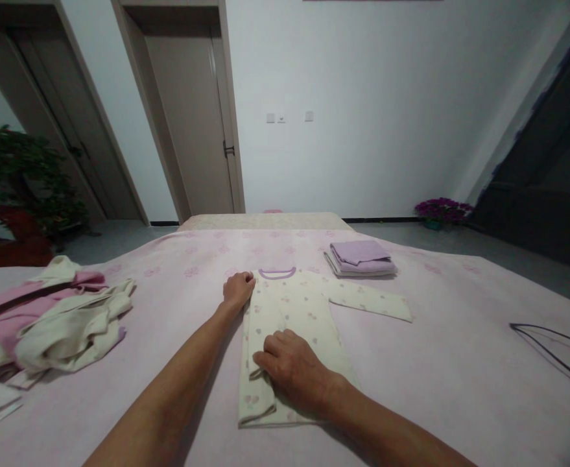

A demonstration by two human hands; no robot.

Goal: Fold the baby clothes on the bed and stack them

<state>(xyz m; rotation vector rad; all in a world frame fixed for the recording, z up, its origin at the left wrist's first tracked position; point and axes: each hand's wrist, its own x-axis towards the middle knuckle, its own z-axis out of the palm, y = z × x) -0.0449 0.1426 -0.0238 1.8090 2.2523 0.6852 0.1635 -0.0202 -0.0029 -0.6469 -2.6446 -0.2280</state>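
A cream long-sleeved child's shirt (308, 318) with small printed motifs and a lilac neckband lies flat before me. Its left side and sleeve are folded inward over the body, while the right sleeve stretches out to the right. My left hand (239, 288) is closed on the folded shoulder edge, beside the neckline. Lower down, my right hand (292, 363) rests on the shirt with curled fingers closed at the end of the folded sleeve; the fingertips are partly hidden.
A pink patterned cloth (440, 363) covers the table. Folded lilac and grey clothes (362, 256) sit beyond the right sleeve. At the left lies a heap of loose clothes (65, 324). A black cord or wire loop (552, 350) lies at the right edge.
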